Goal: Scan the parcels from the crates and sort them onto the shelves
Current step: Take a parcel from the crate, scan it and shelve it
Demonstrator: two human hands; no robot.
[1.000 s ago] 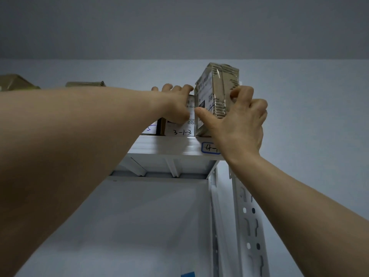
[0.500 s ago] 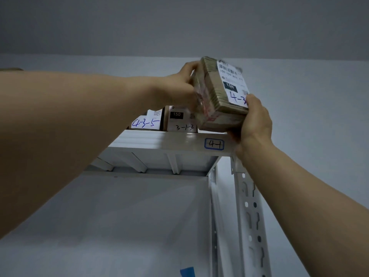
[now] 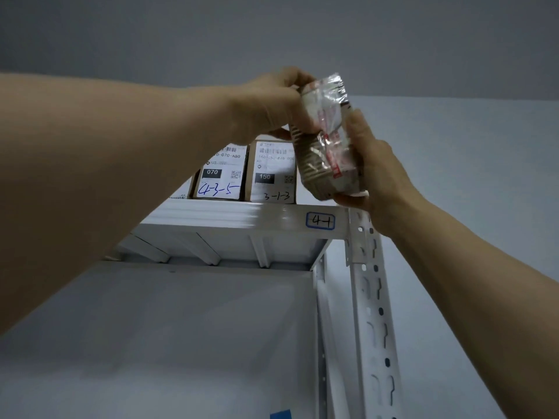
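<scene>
Parcel [image 3: 325, 152] turning since earlier frame, white label now facing away. Brown cardboard, glossy clear tape, red print. Left hand [image 3: 272, 104] gripping upper end, right hand [image 3: 375, 173] cupping lower end, holding it above right end of top shelf [image 3: 242, 216].

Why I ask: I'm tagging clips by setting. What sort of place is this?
Probably a parcel sorting room: a white metal shelf tagged 4-1, barcoded boxes with handwritten codes on it, and a taped parcel held beside them.

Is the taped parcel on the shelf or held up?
Held up: left hand and right hand grip the parcel, tilted, above the shelf.
</scene>
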